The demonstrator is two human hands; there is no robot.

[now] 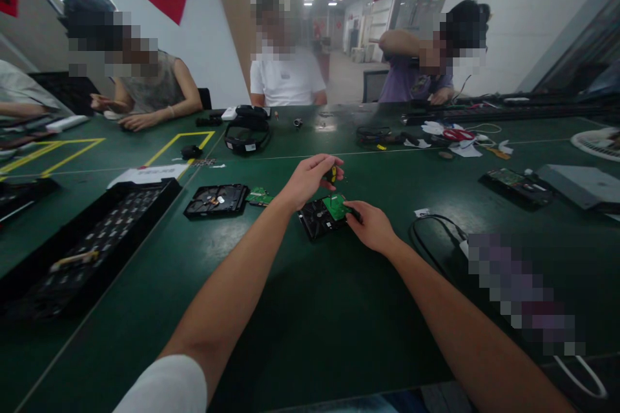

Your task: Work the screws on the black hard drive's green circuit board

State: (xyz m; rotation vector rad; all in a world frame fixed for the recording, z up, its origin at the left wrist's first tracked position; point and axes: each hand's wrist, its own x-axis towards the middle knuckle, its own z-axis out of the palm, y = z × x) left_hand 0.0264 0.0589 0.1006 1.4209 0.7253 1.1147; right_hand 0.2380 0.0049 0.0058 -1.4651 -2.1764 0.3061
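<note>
A hard drive (pixel 316 219) lies on the table in front of me, a green circuit board (pixel 335 207) on its upper face. My left hand (pixel 312 179) is closed around the yellow-and-black handle of a screwdriver (pixel 331 174), held upright above the drive. The screwdriver's tip is too small to make out over the board. At the drive's right edge, my right hand (pixel 371 226) is closed, thumb and fingers gripping by the board's corner. Something dark shows at those fingers, partly hidden. Left of my left forearm rest another hard drive (pixel 216 200) and a loose green circuit board (pixel 259 196).
A long black tray (pixel 167 190) stands at left. To the right lie a black cable (pixel 426 216), another drive (pixel 518 186) and a grey box (pixel 584 184). A black headset (pixel 247 132) and scraps (pixel 465 145) lie farther back. Several people sit across the table.
</note>
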